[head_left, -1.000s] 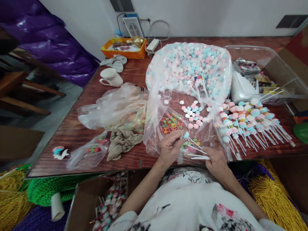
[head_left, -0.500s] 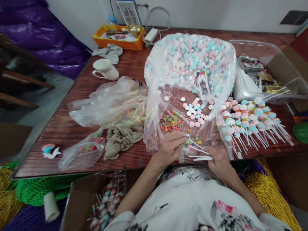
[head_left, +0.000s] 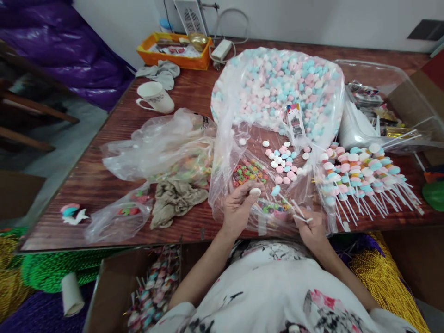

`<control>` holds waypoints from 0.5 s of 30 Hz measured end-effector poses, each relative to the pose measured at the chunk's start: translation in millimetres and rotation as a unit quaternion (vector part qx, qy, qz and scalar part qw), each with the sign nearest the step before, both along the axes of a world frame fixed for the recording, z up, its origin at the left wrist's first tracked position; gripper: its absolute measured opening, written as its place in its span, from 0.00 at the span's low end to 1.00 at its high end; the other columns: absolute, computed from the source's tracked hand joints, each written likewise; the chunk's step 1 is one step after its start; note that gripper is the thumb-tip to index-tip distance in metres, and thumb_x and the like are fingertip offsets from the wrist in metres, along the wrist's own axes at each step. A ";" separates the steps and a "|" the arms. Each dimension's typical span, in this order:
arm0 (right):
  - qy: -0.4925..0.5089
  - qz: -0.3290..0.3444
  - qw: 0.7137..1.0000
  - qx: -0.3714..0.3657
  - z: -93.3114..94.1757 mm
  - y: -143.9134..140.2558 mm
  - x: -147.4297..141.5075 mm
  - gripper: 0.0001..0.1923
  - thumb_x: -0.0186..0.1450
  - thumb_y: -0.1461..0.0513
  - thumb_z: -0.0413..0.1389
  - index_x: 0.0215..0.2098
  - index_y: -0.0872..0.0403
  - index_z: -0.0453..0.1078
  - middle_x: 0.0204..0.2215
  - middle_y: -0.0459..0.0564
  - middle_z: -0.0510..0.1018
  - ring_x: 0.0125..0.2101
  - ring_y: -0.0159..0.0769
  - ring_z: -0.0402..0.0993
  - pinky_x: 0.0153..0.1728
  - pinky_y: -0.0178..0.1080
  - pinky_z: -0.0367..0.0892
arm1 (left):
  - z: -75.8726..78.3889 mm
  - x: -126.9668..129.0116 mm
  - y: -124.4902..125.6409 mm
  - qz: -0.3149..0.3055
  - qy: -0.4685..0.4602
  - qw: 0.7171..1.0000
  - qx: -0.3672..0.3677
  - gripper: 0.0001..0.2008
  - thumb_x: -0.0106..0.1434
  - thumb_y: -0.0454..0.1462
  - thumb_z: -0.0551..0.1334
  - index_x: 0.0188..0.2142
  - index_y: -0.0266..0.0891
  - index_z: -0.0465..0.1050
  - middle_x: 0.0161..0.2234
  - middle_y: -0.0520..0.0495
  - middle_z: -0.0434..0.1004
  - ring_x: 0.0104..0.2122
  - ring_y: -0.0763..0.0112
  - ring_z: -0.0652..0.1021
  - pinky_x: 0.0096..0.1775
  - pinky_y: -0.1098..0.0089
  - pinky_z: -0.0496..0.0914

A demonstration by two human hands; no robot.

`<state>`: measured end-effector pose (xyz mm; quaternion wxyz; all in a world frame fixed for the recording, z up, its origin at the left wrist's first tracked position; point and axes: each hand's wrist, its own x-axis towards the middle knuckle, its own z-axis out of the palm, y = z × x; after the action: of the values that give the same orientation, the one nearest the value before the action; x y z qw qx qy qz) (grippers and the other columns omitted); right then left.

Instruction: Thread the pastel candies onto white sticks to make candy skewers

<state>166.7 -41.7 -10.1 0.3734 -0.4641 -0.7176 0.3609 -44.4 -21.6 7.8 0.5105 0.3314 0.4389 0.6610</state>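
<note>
head view: the big clear bag at the far middle of the worktop holds pink, blue and white marshmallows; a smaller bag near it holds coloured cereal rings. the left hand pinches a white marshmallow. the right hand is closed on thin white sticks, one tipped with a blue marshmallow. finished skewers lie to the right. the clear tub at far right is cut off, its contents hard to make out. a mug and crumpled cloth sit left.
</note>
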 end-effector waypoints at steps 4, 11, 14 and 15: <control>-0.077 0.046 0.995 0.045 2.5 -2.3 2.2 0.20 0.59 0.72 0.48 0.43 0.53 0.75 0.34 0.50 0.82 0.34 0.39 0.79 0.36 0.38 0.73 | -0.1 0.8 -1.6 -0.019 0.068 0.997 0.005 0.12 0.61 0.38 0.67 0.45 0.42 0.79 0.45 0.45 0.82 0.45 0.64 0.81 0.51 0.61 0.74; -0.096 0.023 0.992 0.075 1.4 -5.6 2.5 0.23 0.56 0.73 0.47 0.45 0.53 0.75 0.36 0.51 0.83 0.35 0.40 0.81 0.38 0.40 0.76 | 3.8 4.8 -5.4 -0.068 0.103 0.991 0.057 0.09 0.63 0.37 0.64 0.42 0.43 0.81 0.48 0.44 0.81 0.51 0.60 0.77 0.59 0.56 0.67; -0.085 0.026 0.992 0.092 -3.4 -7.3 4.2 0.23 0.56 0.72 0.48 0.47 0.54 0.74 0.37 0.52 0.84 0.37 0.40 0.82 0.39 0.41 0.77 | 7.2 5.4 -4.9 -0.057 0.031 0.997 0.032 0.07 0.60 0.36 0.67 0.39 0.43 0.82 0.43 0.45 0.82 0.47 0.62 0.80 0.55 0.58 0.70; -0.082 0.027 0.991 0.098 -4.8 -7.8 4.8 0.23 0.56 0.72 0.48 0.47 0.54 0.73 0.37 0.52 0.84 0.37 0.40 0.82 0.38 0.41 0.77 | 8.8 5.0 -4.1 -0.050 -0.002 0.999 0.015 0.07 0.58 0.36 0.68 0.38 0.43 0.82 0.42 0.45 0.83 0.44 0.63 0.80 0.52 0.59 0.72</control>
<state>171.5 -49.6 -14.9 0.3473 -0.4335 -0.7899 0.2598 -39.5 -25.7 16.6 0.5390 0.3587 0.4111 0.6417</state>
